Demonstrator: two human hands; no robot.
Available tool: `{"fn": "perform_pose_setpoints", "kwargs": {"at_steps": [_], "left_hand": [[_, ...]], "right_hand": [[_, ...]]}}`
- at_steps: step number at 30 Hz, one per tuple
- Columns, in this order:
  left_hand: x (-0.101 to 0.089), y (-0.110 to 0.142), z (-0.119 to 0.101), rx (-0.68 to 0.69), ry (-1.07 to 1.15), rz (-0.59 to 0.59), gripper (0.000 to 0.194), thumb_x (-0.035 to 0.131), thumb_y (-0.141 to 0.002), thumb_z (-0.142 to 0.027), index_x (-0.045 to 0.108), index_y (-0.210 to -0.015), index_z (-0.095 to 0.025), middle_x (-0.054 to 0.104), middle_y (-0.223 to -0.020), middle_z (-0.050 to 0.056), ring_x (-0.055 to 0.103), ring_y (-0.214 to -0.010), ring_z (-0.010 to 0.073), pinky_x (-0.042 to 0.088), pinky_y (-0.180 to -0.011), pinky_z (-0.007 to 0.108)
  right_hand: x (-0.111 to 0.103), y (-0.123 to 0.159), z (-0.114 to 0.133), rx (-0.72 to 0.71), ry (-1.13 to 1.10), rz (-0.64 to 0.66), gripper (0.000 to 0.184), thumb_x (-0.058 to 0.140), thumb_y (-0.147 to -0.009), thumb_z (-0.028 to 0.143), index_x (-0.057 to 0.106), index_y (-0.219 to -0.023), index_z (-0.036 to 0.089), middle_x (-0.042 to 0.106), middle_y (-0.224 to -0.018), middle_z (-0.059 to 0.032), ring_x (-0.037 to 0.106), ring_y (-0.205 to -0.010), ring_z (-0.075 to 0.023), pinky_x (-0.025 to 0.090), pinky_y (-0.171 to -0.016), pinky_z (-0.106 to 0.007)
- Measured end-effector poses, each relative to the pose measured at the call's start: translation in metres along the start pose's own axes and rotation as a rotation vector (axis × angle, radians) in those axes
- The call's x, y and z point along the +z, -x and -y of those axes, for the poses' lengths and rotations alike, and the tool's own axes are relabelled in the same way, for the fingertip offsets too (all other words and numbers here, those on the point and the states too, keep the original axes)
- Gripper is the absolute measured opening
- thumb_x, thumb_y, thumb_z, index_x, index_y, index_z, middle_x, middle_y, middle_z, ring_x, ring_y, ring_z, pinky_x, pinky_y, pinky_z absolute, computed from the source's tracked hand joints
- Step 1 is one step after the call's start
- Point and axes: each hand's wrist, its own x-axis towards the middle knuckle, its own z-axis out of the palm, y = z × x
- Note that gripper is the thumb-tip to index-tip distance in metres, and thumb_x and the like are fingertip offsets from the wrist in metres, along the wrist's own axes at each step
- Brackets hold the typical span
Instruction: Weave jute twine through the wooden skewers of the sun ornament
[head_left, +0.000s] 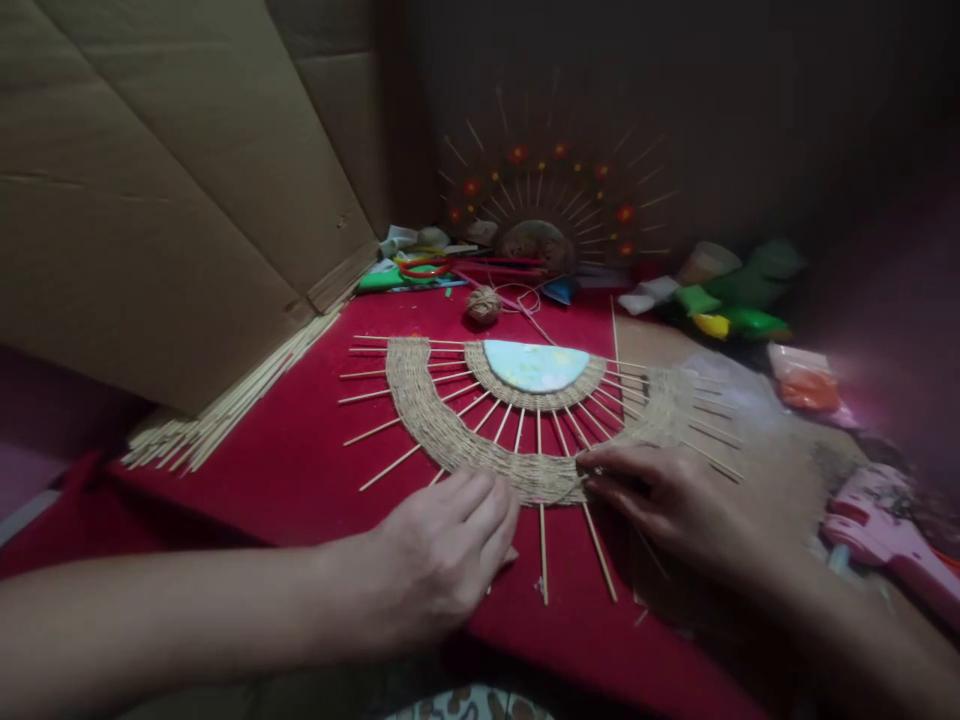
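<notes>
Touching the near part of a half-round fan of thin pale sticks and tan woven twine [420,400], my right hand [660,495] lies over its outer band, right of the middle. Whether those fingertips are clamped on the band or only on a loose strand, I cannot tell. My left hand [457,545] is at the band's near edge, left of the middle, its fingers curled together; what they may enclose is hidden from me.

The fan lies flat in the middle of a red cloth [292,480], its right end reaching past the cloth. A pale blue half-disc [536,366] sits at its far centre, edged by a narrow woven ring [480,375]. Just beyond is a small ball of tan twine [484,305]. On the left, a bundle of pale sticks [247,385] lies along a brown cardboard sheet [150,200]. A pink glue gun [862,510] rests at the right, and a fan with red flowers [540,200] stands at the far side.
</notes>
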Motion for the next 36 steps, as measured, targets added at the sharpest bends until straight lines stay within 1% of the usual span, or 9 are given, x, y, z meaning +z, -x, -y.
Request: {"fn": "perform_pose_setpoints", "kwargs": {"at_steps": [3, 9, 14, 16, 22, 25, 29, 32, 36], "left_hand": [[0.005, 0.012, -0.007, -0.029, 0.018, -0.041, 0.030, 0.059, -0.086, -0.016, 0.063, -0.111, 0.001, 0.067, -0.110, 0.019, 0.061, -0.103, 0.0288, 0.052, -0.092, 0.043], [-0.001, 0.009, -0.004, -0.118, 0.090, -0.032, 0.027, 0.057, -0.088, -0.018, 0.064, -0.109, -0.004, 0.069, -0.105, 0.016, 0.063, -0.098, 0.0285, 0.054, -0.088, 0.046], [-0.003, -0.007, -0.013, -0.214, 0.177, 0.012, 0.052, 0.051, -0.092, -0.039, 0.053, -0.128, -0.001, 0.057, -0.131, 0.022, 0.052, -0.123, 0.0322, 0.050, -0.100, 0.046], [0.000, -0.011, -0.022, -0.227, 0.181, 0.036, 0.057, 0.048, -0.092, -0.045, 0.054, -0.128, 0.000, 0.057, -0.132, 0.022, 0.052, -0.124, 0.0334, 0.050, -0.099, 0.046], [0.008, -0.016, -0.043, -0.269, 0.060, 0.016, 0.042, 0.053, -0.092, -0.034, 0.062, -0.119, -0.003, 0.065, -0.121, 0.021, 0.059, -0.116, 0.0333, 0.049, -0.099, 0.049], [0.008, -0.016, -0.048, -0.301, 0.060, 0.028, 0.042, 0.054, -0.091, -0.029, 0.058, -0.124, -0.003, 0.061, -0.127, 0.021, 0.055, -0.122, 0.0320, 0.047, -0.103, 0.047], [0.008, -0.016, -0.051, -0.283, 0.084, 0.056, 0.039, 0.051, -0.093, -0.025, 0.057, -0.126, -0.005, 0.058, -0.131, 0.019, 0.051, -0.126, 0.0297, 0.047, -0.103, 0.045], [0.002, -0.021, -0.050, -0.309, 0.154, 0.074, 0.036, 0.048, -0.094, -0.026, 0.059, -0.123, -0.008, 0.060, -0.129, 0.018, 0.052, -0.124, 0.0276, 0.048, -0.103, 0.044], [-0.011, -0.034, -0.039, -0.433, 0.388, 0.128, 0.040, 0.046, -0.095, -0.033, 0.052, -0.130, -0.014, 0.060, -0.127, 0.014, 0.055, -0.117, 0.0229, 0.049, -0.099, 0.040]], "right_hand": [[-0.002, 0.001, 0.001, -0.021, 0.045, 0.019, 0.025, 0.053, -0.089, 0.030, 0.071, -0.106, 0.026, 0.076, -0.096, -0.0038, 0.070, -0.081, -0.0172, 0.054, -0.074, -0.029], [-0.013, 0.001, 0.009, -0.050, 0.117, 0.072, 0.025, 0.057, -0.087, 0.028, 0.070, -0.108, 0.026, 0.075, -0.096, -0.0049, 0.069, -0.081, -0.0169, 0.051, -0.073, -0.027], [-0.017, 0.000, 0.011, -0.074, 0.130, 0.102, 0.025, 0.056, -0.088, 0.025, 0.069, -0.109, 0.025, 0.075, -0.095, -0.0054, 0.067, -0.080, -0.0163, 0.049, -0.071, -0.026], [-0.018, -0.001, 0.010, -0.079, 0.122, 0.113, 0.025, 0.055, -0.087, 0.023, 0.070, -0.107, 0.025, 0.075, -0.093, -0.0053, 0.067, -0.079, -0.0159, 0.048, -0.070, -0.026], [-0.018, -0.005, 0.006, -0.104, 0.115, 0.118, 0.025, 0.055, -0.084, 0.018, 0.071, -0.103, 0.024, 0.074, -0.090, -0.0055, 0.065, -0.078, -0.0161, 0.045, -0.068, -0.026], [-0.018, -0.007, 0.003, -0.132, 0.118, 0.117, 0.025, 0.054, -0.084, 0.018, 0.072, -0.101, 0.023, 0.074, -0.088, -0.0062, 0.064, -0.075, -0.0157, 0.043, -0.067, -0.026], [-0.018, -0.009, 0.001, -0.158, 0.131, 0.121, 0.024, 0.054, -0.082, 0.018, 0.072, -0.099, 0.020, 0.071, -0.076, -0.0059, 0.059, -0.065, -0.0144, 0.040, -0.060, -0.026], [-0.019, -0.010, -0.001, -0.188, 0.118, 0.128, 0.024, 0.054, -0.082, 0.019, 0.071, -0.100, 0.019, 0.070, -0.075, -0.0052, 0.057, -0.063, -0.0134, 0.039, -0.060, -0.026], [-0.022, -0.012, -0.007, -0.218, 0.048, 0.126, 0.021, 0.055, -0.081, 0.016, 0.069, -0.096, 0.019, 0.069, -0.077, -0.0029, 0.056, -0.065, -0.0118, 0.039, -0.062, -0.024]]}}
